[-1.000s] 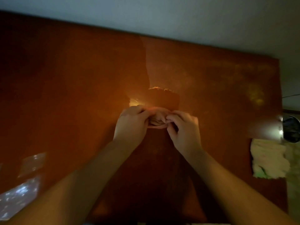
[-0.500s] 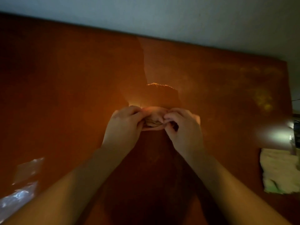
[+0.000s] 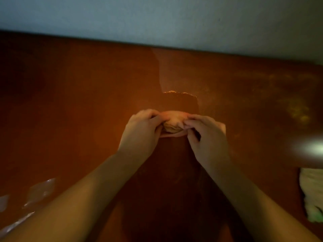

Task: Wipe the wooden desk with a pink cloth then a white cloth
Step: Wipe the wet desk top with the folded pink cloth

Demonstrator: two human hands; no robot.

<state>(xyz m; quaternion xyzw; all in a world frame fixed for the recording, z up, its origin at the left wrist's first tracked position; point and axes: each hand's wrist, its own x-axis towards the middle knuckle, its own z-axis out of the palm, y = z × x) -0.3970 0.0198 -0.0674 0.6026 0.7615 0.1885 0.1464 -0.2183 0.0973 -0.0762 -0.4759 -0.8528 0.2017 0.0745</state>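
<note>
My left hand [image 3: 141, 131] and right hand [image 3: 208, 137], fingers curled, pinch the bunched pink cloth [image 3: 173, 123] mid-way across the desk [image 3: 78, 102], white cloth [image 3: 311, 194] lying near right, so I'd fold a flat pad and press evenly.

Dim, heavy orange cast. Desk [image 3: 70, 102] is darker on the left half and lighter on the right. Hard shadow [image 3: 180, 103] at centre with a lit rim on top. Glare patch [image 3: 311, 149] at right edge, pale reflections [image 3: 41, 191] lower left. Soft and noisy throughout. Wall [image 3: 157, 18] is grey-blue and unevenly lit.
</note>
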